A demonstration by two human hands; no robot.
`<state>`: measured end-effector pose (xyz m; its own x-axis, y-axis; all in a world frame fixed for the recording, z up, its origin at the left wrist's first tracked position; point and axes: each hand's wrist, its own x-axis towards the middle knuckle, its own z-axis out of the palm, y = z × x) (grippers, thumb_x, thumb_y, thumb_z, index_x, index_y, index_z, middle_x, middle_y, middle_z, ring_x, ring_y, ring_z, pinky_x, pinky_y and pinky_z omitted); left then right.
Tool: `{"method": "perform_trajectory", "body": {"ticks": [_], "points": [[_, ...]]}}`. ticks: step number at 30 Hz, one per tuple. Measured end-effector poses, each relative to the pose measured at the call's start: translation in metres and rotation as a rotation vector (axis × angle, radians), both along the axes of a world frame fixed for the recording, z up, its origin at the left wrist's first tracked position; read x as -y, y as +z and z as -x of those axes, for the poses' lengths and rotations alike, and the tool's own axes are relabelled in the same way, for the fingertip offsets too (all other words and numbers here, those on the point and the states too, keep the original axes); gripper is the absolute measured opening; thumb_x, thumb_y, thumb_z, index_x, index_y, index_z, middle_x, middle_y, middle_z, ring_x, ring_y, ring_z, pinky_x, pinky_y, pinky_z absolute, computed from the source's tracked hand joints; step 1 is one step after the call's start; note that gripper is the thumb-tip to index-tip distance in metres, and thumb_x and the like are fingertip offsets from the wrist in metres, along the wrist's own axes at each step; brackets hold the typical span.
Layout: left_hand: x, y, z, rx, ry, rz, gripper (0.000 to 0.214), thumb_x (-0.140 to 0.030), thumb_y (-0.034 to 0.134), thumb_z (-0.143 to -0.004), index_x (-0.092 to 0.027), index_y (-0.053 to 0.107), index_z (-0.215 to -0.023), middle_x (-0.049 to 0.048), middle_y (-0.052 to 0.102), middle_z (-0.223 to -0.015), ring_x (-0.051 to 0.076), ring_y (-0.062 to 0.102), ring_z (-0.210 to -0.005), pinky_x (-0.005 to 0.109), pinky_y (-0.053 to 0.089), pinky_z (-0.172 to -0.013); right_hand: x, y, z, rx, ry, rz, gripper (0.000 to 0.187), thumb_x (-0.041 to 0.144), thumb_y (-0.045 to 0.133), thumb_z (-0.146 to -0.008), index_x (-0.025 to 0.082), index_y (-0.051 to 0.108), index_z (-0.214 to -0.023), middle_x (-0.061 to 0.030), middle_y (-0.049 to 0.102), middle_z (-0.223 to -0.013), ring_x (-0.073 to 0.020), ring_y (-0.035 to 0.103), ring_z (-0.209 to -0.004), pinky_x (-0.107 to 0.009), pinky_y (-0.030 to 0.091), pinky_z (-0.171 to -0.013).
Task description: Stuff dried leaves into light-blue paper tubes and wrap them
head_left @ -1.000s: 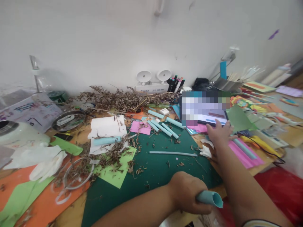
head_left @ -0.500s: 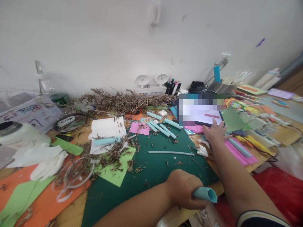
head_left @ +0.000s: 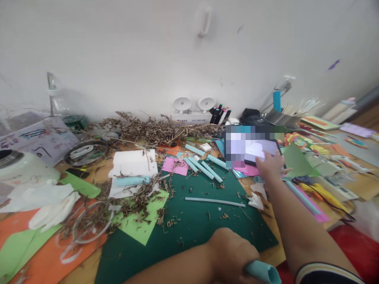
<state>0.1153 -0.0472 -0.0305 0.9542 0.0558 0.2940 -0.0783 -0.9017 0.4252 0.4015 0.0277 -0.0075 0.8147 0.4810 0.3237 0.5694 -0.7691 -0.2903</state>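
My left hand [head_left: 232, 252] is wrapped round a rolled light-blue paper tube [head_left: 263, 272] at the near edge, its open end facing right. Farther off on the right, my right hand [head_left: 271, 163] has its fingers spread over the lower right of a tablet [head_left: 254, 152] with a lit screen, partly blurred out. At least one fingertip seems to touch the glass. Several more blue paper rolls [head_left: 204, 167] lie beyond the green cutting mat [head_left: 204, 221]. A thin pale stick [head_left: 214, 202] rests across the mat.
Dried plant stems [head_left: 148, 132] are heaped along the wall. At left are green paper [head_left: 145, 232], orange paper [head_left: 85, 256], a clear tape ring [head_left: 84, 238] and a white pot [head_left: 23, 169]. Markers [head_left: 220, 114] and a metal container of sticks [head_left: 281, 118] stand at the back.
My right hand's fingers have moved farther onto the tablet, and its screen content differs. My left hand with the paper tube sits lower in view. The whole view has shifted slightly.
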Motion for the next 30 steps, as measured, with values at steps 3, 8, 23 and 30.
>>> {"method": "perform_trajectory", "body": {"ticks": [3, 8, 23, 30], "points": [[-0.001, 0.000, -0.001, 0.003, 0.002, 0.006, 0.036, -0.055, 0.047, -0.066, -0.019, 0.052, -0.066, -0.0017, 0.064, -0.064, 0.012, 0.061, -0.061, 0.021, 0.037, -0.047, -0.003, 0.002, -0.005, 0.012, 0.028, 0.003, 0.045, 0.042, 0.027, -0.080, 0.026, 0.044, -0.118, -0.0093, 0.017, -0.139, -0.0313, 0.012, -0.126, -0.061, 0.017, -0.090], [-0.001, -0.001, 0.001, -0.027, -0.004, -0.026, 0.036, -0.055, 0.047, -0.067, -0.019, 0.053, -0.067, -0.0017, 0.065, -0.067, 0.013, 0.061, -0.062, 0.021, 0.037, -0.047, -0.006, 0.001, -0.004, 0.042, 0.062, 0.006, 0.042, 0.038, 0.025, -0.081, 0.026, 0.048, -0.114, -0.0090, 0.021, -0.138, -0.0303, 0.015, -0.125, -0.061, 0.018, -0.089], [-0.005, -0.018, -0.004, 0.037, 0.013, -0.052, 0.022, -0.042, 0.045, -0.076, -0.022, 0.053, -0.071, -0.0046, 0.063, -0.060, 0.010, 0.058, -0.057, 0.021, 0.035, -0.050, -0.013, -0.007, -0.005, 0.135, 0.094, -0.003, 0.042, 0.042, 0.025, -0.082, 0.025, 0.046, -0.114, -0.0088, 0.015, -0.139, -0.0300, 0.009, -0.126, -0.063, 0.014, -0.090], [-0.005, -0.018, -0.003, 0.106, 0.037, -0.045, 0.025, -0.044, 0.041, -0.074, -0.022, 0.051, -0.069, -0.0031, 0.060, -0.056, 0.010, 0.056, -0.054, 0.022, 0.031, -0.046, -0.012, -0.006, -0.004, 0.122, 0.083, -0.001, 0.042, 0.041, 0.026, -0.080, 0.025, 0.045, -0.114, -0.0090, 0.016, -0.139, -0.0302, 0.010, -0.126, -0.062, 0.017, -0.089]]}}
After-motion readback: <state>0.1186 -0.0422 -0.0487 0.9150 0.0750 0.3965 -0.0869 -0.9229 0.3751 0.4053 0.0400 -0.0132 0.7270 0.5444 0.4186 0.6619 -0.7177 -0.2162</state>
